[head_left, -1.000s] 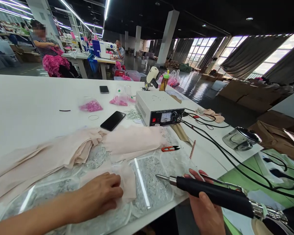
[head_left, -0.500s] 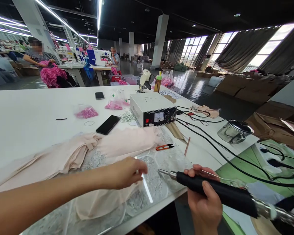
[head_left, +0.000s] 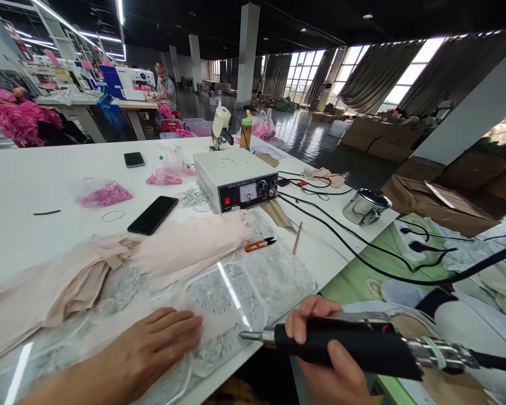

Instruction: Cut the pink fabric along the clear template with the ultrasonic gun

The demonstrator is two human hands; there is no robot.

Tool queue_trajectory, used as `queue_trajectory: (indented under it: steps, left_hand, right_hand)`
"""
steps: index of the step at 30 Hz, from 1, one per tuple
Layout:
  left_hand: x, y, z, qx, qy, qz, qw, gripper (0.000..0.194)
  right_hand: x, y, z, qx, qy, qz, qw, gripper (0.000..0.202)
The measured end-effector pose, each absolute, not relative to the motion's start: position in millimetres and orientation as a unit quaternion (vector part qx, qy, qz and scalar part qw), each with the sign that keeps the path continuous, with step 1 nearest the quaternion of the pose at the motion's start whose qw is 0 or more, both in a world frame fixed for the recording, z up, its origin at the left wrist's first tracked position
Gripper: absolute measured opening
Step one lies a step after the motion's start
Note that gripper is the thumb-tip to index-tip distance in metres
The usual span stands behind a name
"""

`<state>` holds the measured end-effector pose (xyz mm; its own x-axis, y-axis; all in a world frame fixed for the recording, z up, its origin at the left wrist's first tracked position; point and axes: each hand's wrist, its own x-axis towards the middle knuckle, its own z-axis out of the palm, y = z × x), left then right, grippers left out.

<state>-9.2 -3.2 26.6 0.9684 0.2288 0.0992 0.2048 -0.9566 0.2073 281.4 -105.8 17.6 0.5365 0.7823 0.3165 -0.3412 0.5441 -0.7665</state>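
My right hand (head_left: 326, 351) is wrapped round a black handheld tool (head_left: 341, 344) with a pointed metal tip, which points left over the table's front edge. Palm down, my left hand (head_left: 162, 343) lies on a thin pale pink fabric piece (head_left: 213, 322) on the clear, grey-patterned mat (head_left: 278, 275). Its fingers are stretched out and hold nothing. Behind it is another pale pink fabric piece (head_left: 194, 242), and a bunched pile of the same fabric (head_left: 59, 275) lies at the left. Orange thread snips (head_left: 259, 244) rest near the mat's back edge.
A white control box (head_left: 236, 179) with cables stands mid-table. Around it are a black phone (head_left: 153, 215), bags of pink pieces (head_left: 107, 194), a bottle (head_left: 245, 132) and a steel-lidded jar (head_left: 366, 207). Two people sit in the background at the left.
My left hand has come down and left onto the fabric, its fingers now flat. The tool in my right hand points level, lower in view. The whole view has swung right.
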Motion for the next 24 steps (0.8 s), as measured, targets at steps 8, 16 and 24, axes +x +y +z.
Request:
queue_trajectory:
  steps: [8,16,24]
  left_hand:
    - [-10.1,0.2,19.0,0.992,0.082,0.047,0.084,0.070]
    - [20.0,9.9,27.6,0.964,0.062,0.057,0.254,0.077]
    - [38.6,20.4,-2.4,0.979,-0.013,0.068,0.190,0.078]
  right_hand:
    - [278.1,-88.2,6.3,-0.354,-0.354,0.240,0.832,0.017]
    - [293.1,-100.5,12.9,-0.389,-0.351,0.228,0.821,0.021]
    - [288.4,-101.4,15.5,-0.401,-0.373,0.237,0.803,0.021]
